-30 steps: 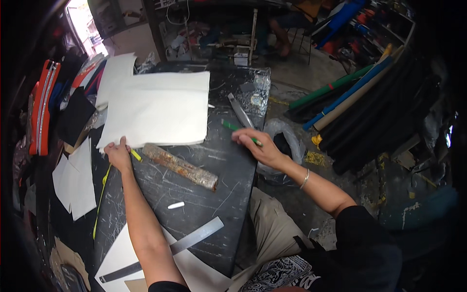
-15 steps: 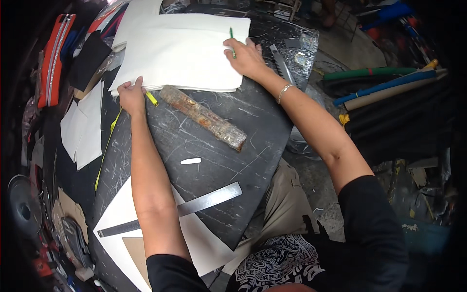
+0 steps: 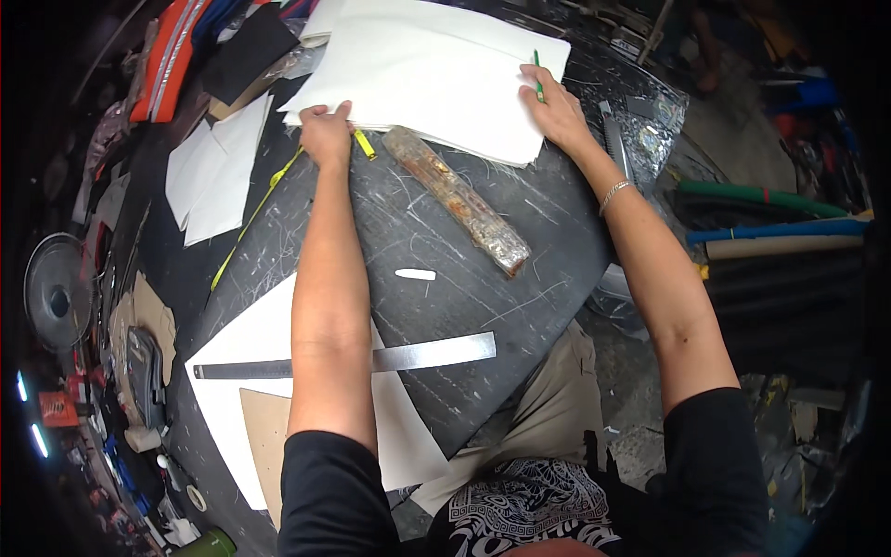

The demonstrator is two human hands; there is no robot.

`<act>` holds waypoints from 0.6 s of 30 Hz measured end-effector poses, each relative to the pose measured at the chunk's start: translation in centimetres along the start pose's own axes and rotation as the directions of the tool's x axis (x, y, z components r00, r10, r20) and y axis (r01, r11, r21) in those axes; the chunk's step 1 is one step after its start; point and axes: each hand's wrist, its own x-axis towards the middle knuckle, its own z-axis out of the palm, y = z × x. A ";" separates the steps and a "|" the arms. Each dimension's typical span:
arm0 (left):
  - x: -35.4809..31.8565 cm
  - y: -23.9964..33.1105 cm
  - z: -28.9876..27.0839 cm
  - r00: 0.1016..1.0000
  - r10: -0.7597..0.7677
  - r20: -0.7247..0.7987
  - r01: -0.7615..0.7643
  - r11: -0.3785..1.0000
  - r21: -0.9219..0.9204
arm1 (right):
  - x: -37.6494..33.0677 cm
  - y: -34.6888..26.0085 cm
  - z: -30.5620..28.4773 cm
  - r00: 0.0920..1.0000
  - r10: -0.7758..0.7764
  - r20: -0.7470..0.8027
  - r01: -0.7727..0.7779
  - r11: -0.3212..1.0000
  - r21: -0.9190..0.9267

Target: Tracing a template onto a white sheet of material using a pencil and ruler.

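Note:
A stack of large white sheets [image 3: 418,70] lies at the far side of the dark worktable. My left hand [image 3: 325,137] is at its near left corner, fingers closed on the edge with the thumb on the right. At the right edge my right hand [image 3: 560,110] rests on the sheets, a slim green pencil [image 3: 538,79] held between its fingers and pointing away from me. Beside my left hand lies the yellow end of a tape measure [image 3: 364,144]. Just nearer than the stack is a long, worn bar wrapped in clear tape [image 3: 459,200].
A steel ruler [image 3: 436,351] crosses a white sheet [image 3: 408,427] under my left forearm. A small white chalk-like piece [image 3: 415,274] lies mid-table. Left are white offcuts [image 3: 218,176]; right, a serrated metal strip [image 3: 614,139] and fabric rolls [image 3: 780,232] beyond the table edge.
The view has shifted, so the table and both hands appear farther right and higher. My hands keep their places on the stack, and the pencil is still in my right hand.

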 end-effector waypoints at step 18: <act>-6.4 6.2 -13.5 0.802 0.379 0.461 -0.417 0.909 -0.020 | 6.8 12.3 3.5 0.990 -0.119 0.072 0.118 0.993 0.012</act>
